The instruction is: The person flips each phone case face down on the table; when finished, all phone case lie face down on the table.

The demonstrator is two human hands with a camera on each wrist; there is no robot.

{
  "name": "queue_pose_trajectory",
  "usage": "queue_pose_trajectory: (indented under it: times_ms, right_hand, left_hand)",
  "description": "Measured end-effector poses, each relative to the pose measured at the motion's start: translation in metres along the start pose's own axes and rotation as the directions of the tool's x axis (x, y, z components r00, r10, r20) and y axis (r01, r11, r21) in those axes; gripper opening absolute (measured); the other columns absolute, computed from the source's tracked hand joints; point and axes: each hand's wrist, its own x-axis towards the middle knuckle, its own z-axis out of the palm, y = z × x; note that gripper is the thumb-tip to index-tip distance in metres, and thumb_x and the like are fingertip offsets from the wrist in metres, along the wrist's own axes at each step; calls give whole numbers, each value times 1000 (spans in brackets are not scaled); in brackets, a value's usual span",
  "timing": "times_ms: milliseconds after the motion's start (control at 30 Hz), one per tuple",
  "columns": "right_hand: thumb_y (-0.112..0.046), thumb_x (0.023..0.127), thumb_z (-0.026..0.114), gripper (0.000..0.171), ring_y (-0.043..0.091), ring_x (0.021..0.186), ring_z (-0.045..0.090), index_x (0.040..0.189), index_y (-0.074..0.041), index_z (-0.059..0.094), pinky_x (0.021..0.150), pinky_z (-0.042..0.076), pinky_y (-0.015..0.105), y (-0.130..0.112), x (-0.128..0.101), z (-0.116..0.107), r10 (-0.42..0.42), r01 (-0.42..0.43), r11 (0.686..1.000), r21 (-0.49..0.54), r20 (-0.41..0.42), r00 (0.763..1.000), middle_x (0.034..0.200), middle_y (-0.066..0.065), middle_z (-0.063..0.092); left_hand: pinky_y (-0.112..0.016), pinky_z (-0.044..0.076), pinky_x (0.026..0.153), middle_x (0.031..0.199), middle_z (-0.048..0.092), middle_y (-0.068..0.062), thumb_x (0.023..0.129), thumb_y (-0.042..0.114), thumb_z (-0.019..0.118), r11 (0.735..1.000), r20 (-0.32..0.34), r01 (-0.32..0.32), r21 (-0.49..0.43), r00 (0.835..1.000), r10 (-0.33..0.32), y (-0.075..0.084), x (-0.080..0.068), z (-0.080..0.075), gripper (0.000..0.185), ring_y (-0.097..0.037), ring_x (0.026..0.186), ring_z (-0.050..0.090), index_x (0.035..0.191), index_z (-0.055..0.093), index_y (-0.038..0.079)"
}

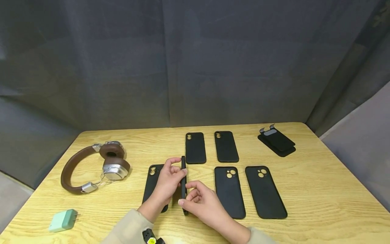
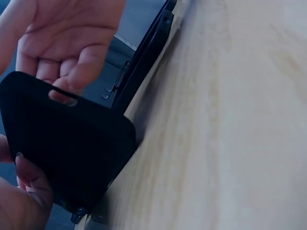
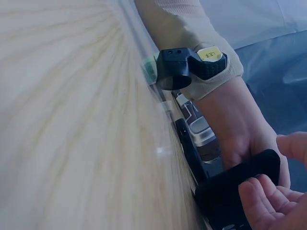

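Holding: both hands share one black phone case (image 1: 183,184), stood on its long edge on the wooden table (image 1: 320,196), edge-on to the head camera.
Left hand: the left hand (image 1: 169,181) pinches the case's far, upper part, thumb and forefinger curled over its top edge, the other fingers bent against its left face.
Right hand: the right hand (image 1: 202,200) grips the near part of the same case from the right, thumb on the near edge and fingers curled beside it.
Case position: near the table's front middle, between a flat case on its left and two flat cases on its right; its lower edge looks to rest on the tabletop.
Left-wrist view: the held case (image 2: 67,143) fills the lower left, its camera cut-out showing a fingertip behind it.
Right-wrist view: the case's edge (image 3: 240,179) lies across the right fingers (image 3: 261,201), with the left wrist's black strap unit (image 3: 189,67) above it.
Nearest neighbour: a black case (image 1: 151,184) lies flat under the left hand, partly hidden.
Front row right: two black cases (image 1: 229,191) (image 1: 265,191) lie flat side by side.
Back row: two more black cases (image 1: 195,147) (image 1: 226,146) lie flat.
Far right: a dark stack with grey clips (image 1: 277,140).
Left side: brown headphones (image 1: 94,166) and a mint-green charger (image 1: 63,220).
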Motion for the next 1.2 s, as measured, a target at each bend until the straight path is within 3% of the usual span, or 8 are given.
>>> queue_pose_trajectory:
  times_ms: [400, 700, 900, 1033, 1200]
  right_hand:
    - [-16, 82, 68, 38, 10, 57, 48, 111, 0, 50, 51, 39, 21, 2, 6, 3, 75, -80, 987, 138, 43, 996, 70, -1, 55]
    - [-11, 81, 67, 37, 10, 59, 51, 111, 1, 49, 56, 43, 22, -1, 6, 0, 62, -65, 974, 216, 19, 998, 69, -1, 54]
    - [-12, 82, 67, 41, 10, 62, 54, 116, 1, 48, 60, 47, 25, -6, 5, -5, 40, -35, 973, 228, -20, 999, 73, -1, 55]
    - [-8, 81, 66, 40, 11, 64, 57, 116, 2, 48, 65, 52, 30, -10, 4, -8, 20, -6, 965, 262, -48, 999, 74, 1, 56]
    - [-5, 81, 65, 41, 14, 66, 59, 118, 4, 47, 69, 54, 36, -11, 3, -10, 11, 4, 953, 303, -48, 999, 76, 3, 57]
  left_hand:
    - [-23, 44, 55, 78, 50, -1, 87, 11, 61, 1000, -21, -4, 1, 1000, 4, 1, -1, 2, 44, -8, 57, 47, 127, 43, 5]
    - [-29, 46, 65, 85, 58, -1, 92, 29, 57, 999, 27, 9, -37, 1000, -8, -5, -6, -3, 49, -13, 71, 54, 129, 40, 3]
    - [-31, 46, 69, 95, 59, -4, 93, 32, 54, 998, 37, 38, -52, 999, -36, -10, -11, -5, 48, -14, 78, 55, 128, 41, 1]
    - [-32, 48, 77, 107, 57, -10, 94, 33, 53, 994, 95, 87, -72, 992, -80, -10, -15, -8, 52, -14, 88, 56, 132, 40, 0]
    - [-30, 49, 82, 112, 59, -7, 94, 35, 53, 972, 227, 163, -171, 966, -123, -12, -19, -9, 59, -13, 96, 60, 137, 33, 1]
